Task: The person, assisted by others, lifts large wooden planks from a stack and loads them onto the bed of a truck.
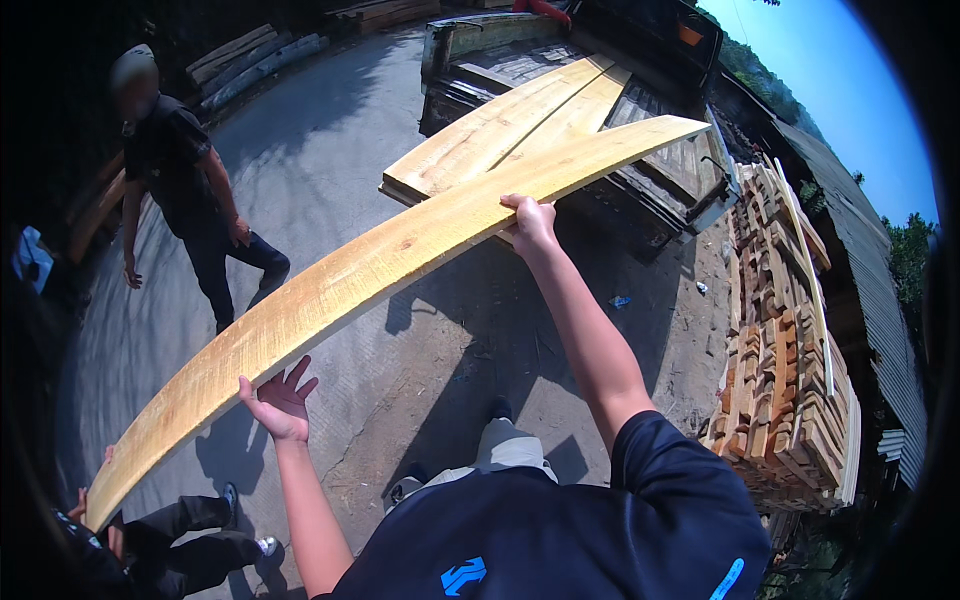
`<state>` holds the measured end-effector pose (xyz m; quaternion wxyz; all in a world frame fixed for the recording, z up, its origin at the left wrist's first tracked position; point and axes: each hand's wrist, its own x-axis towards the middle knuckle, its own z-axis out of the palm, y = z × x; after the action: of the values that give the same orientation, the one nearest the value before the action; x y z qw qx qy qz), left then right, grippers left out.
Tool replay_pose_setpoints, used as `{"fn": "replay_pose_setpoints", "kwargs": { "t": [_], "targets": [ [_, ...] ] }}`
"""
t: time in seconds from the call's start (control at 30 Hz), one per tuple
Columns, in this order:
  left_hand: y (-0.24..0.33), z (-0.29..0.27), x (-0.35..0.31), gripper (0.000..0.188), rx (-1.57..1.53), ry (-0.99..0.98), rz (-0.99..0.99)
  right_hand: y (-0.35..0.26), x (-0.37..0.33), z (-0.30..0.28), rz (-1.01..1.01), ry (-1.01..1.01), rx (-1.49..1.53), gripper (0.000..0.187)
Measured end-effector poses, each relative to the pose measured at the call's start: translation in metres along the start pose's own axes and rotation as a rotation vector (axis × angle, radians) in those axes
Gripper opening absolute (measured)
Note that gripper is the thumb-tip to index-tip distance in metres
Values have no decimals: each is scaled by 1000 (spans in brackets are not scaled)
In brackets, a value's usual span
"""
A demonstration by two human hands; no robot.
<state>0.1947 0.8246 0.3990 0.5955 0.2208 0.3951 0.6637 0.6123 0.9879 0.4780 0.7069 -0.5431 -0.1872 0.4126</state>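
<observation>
Board (405,245) in right hand (532,222), near edge at left hand (281,408).

Downward view from head (wide fisheye)

From my station I record the right arm (590,330) bare, reaching forward and inward. The right hand (532,222) is curled in a grip, thumb on top. I find the left forearm (313,515) raised, angled slightly outward, its wrist nearly straight. The left hand (277,406) is spread, palm up, set nearer the body than the right.
</observation>
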Motion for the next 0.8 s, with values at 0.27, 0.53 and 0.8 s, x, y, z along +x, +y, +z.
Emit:
{"fn": "replay_pose_setpoints", "kwargs": {
  "t": [0.27,0.53,0.8],
  "targets": [
    [-102,127,88,64,109,319,30,-9,213,-37,78,-132,-19,22],
    [-214,274,89,45,170,362,-40,-69,385,-115,248,-294,-219,34],
    [-291,370,103,49,221,321,-213,-71,544,-150,337,-388,-417,33]
  ]
}}
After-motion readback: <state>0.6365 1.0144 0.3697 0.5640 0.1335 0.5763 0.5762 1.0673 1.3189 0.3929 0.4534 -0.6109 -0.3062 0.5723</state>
